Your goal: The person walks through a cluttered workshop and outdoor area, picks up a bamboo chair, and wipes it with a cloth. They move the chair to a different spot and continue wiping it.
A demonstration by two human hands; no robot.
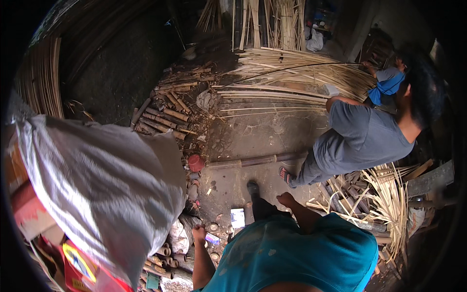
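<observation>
At seven o'clock, the left hand [199, 233] hangs near a blue-and-white printed packet [212, 239] on the floor; I cannot tell its fingers' state. Toward five, the right hand [286, 199] curls narrow. A printed white card [237, 218] lies at six, a lettered red-and-yellow carton [79, 264] at eight.
</observation>
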